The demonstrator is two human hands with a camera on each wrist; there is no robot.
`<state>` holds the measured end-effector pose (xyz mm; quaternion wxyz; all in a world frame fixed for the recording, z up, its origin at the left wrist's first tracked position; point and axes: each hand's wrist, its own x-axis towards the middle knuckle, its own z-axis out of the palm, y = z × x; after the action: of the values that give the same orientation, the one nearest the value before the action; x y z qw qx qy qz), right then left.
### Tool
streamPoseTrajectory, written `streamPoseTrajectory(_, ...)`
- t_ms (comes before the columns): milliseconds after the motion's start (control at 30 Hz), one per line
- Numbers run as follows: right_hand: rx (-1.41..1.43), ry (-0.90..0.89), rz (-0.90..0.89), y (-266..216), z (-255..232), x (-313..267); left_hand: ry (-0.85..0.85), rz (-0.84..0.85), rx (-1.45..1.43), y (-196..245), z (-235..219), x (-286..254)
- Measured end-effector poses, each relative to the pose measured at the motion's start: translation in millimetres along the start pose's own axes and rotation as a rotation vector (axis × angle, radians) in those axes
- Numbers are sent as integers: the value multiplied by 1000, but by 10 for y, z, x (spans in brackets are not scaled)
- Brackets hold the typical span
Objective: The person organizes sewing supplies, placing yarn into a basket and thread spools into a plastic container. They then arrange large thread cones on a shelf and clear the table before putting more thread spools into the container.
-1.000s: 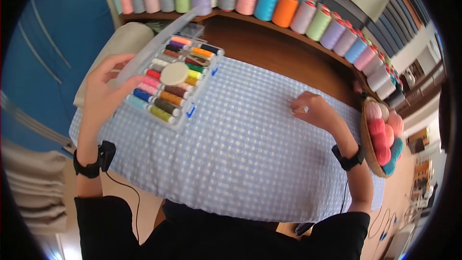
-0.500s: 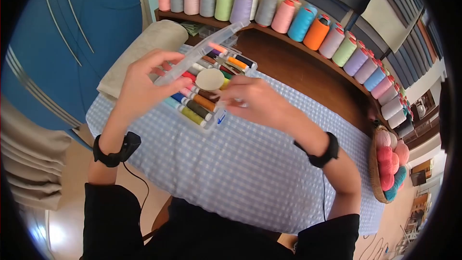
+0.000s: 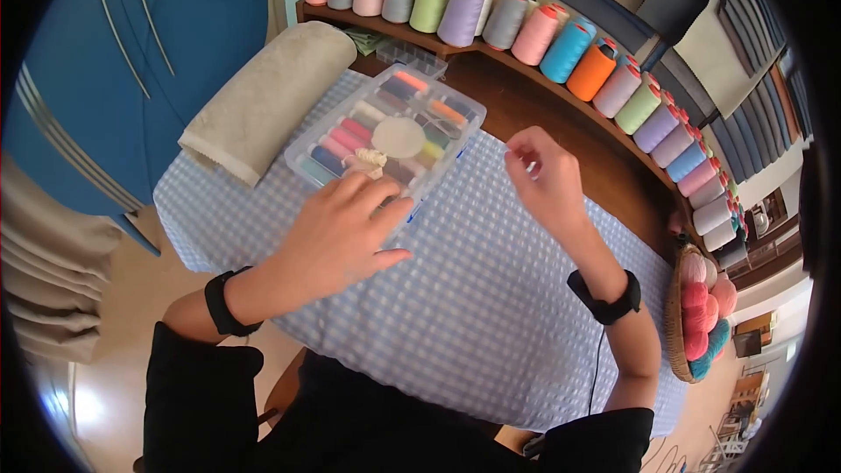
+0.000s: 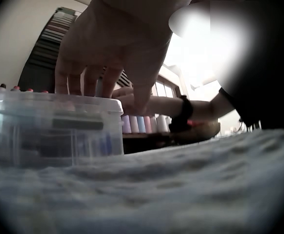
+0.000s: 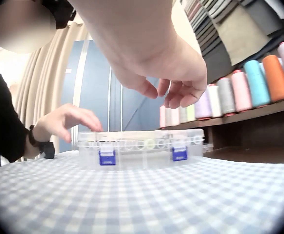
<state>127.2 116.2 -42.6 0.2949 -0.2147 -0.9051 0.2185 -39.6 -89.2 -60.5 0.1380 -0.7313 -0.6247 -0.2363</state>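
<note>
A clear plastic box (image 3: 308,144) stands on the checked cloth with its lid (image 5: 147,135) down. Through the lid show rows of colored thread spools (image 3: 355,130) and a pale round disc (image 3: 398,137). A small cream bundle (image 3: 370,158) appears by my left fingertips. My left hand (image 3: 337,232) reaches over the box's near edge, fingers touching the lid and thumb spread. To the right of the box my right hand (image 3: 547,177) is raised, its fingers loosely bent with nothing visible in them. Two blue latches (image 5: 107,157) sit on the box's front side.
A rolled beige cloth (image 3: 272,92) lies left of the box. Behind it is a small clear case (image 3: 412,60). Large thread cones (image 3: 460,13) line the curved wooden shelf (image 3: 526,61) at the back. A basket of yarn (image 3: 674,320) stands at the right edge.
The lid, held up by my left hand earlier, has come down over the spools. My right hand reached to the box and has drawn back to the right. The cream bundle now shows.
</note>
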Motion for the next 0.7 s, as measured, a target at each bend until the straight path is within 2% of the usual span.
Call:
streamPoseTrajectory(33,10,10,125,74,-49,-2,1,-1,-3,27,8,-10)
streamPoseTrajectory(167,-69,-51,22,502,100,169,-127,-38,-5,117,-27,-17)
streamPoseTrajectory(233,-135,-46,132,693,282,373,-169,-48,2,122,-85,-3)
streamPoseTrajectory(267,-128,-35,129,755,352,500,-200,-67,-55,92,-110,22)
streamPoseTrajectory(333,19,-159,364,764,439,712,-231,-80,-103,67,-144,33)
streamPoseTrajectory(367,24,-151,360,746,440,753,-197,-148,-26,66,-155,14)
streamPoseTrajectory(400,232,-303,476,690,422,791,-160,-216,49,56,-163,-5)
streamPoseTrajectory(433,442,-459,589,663,412,811,-160,-215,54,41,-155,-36)
streamPoseTrajectory(533,610,-450,584,790,469,782,-161,-290,194,41,-140,-76)
streamPoseTrajectory(600,613,-416,586,817,534,760,-321,-542,174,104,-190,-22)
streamPoseTrajectory(633,618,-379,580,806,544,762,-320,-541,175,95,-168,-23)
streamPoseTrajectory(700,635,-369,570,789,532,762,-335,-431,120,55,-85,-46)
